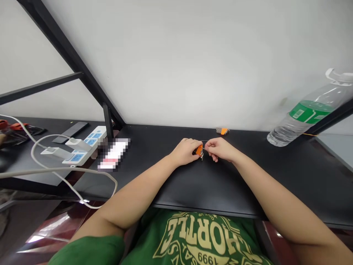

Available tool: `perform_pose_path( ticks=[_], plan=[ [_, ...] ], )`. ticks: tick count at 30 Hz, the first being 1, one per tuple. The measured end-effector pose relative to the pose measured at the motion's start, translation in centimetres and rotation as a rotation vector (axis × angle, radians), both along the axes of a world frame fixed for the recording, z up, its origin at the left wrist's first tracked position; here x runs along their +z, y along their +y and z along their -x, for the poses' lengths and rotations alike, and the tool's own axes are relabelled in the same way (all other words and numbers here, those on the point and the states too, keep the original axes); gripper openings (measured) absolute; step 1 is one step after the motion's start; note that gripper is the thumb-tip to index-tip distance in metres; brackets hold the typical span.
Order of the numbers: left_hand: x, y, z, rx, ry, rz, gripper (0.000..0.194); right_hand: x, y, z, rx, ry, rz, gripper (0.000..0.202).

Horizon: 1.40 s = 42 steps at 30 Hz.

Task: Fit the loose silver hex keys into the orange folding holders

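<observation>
Near the middle of the black table, my left hand (186,151) is closed around an orange holder (199,149) with several thin metal keys sticking out of it. Just to its right, my right hand (217,149) pinches a thin metal key (204,148) that reaches toward the holder. Whether that key still sits in the holder is too small to tell. Behind my right hand, a second orange holder with metal keys (224,131) lies close to the table's back edge.
A large clear bottle with a green label (309,110) stands at the right. To the left lie a pixelated phone (114,154), a white power strip (85,145) with chargers and looping white cables (68,170), and a dark phone (71,131). A black frame (91,92) rises at the left.
</observation>
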<state>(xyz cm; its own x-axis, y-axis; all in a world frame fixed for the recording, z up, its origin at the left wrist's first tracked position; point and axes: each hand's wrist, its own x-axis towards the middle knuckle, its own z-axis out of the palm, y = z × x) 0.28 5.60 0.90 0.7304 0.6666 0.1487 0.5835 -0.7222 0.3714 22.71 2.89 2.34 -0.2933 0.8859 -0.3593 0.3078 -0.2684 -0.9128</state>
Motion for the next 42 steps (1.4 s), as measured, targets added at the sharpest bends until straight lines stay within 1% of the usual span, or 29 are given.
perform_pose_path(
  ticks=[10, 18, 22, 28, 31, 34, 38, 42],
  plan=[
    [-0.2, 0.2, 0.3, 0.018, -0.04, 0.013, 0.039, 0.6, -0.1, 0.0, -0.025, -0.017, 0.0, 0.015],
    [-0.2, 0.3, 0.1, 0.019, -0.034, 0.015, 0.04, 0.4, 0.0, -0.2, -0.004, -0.021, -0.012, 0.014],
    [-0.3, 0.3, 0.2, 0.018, -0.038, 0.011, 0.042, 0.6, -0.1, -0.2, -0.001, -0.029, -0.011, 0.014],
    [-0.2, 0.3, 0.2, 0.018, -0.038, 0.006, 0.041, 0.6, -0.1, -0.2, -0.005, -0.034, -0.005, 0.014],
    [-0.2, 0.2, 0.1, 0.013, -0.024, -0.007, 0.04, 0.5, 0.0, -0.3, -0.007, -0.033, -0.009, 0.013],
    [0.0, 0.0, 0.1, -0.028, -0.005, -0.062, 0.038, 0.5, -0.1, -0.3, -0.019, -0.039, 0.0, 0.011],
    [0.3, -0.5, -0.2, -0.076, -0.006, -0.091, 0.034, 0.2, -0.2, 0.4, -0.093, 0.043, 0.056, 0.007],
    [0.3, -0.6, -0.3, -0.021, -0.012, -0.058, 0.036, -0.6, -0.1, 1.1, -0.177, 0.203, 0.096, 0.016]
  ],
)
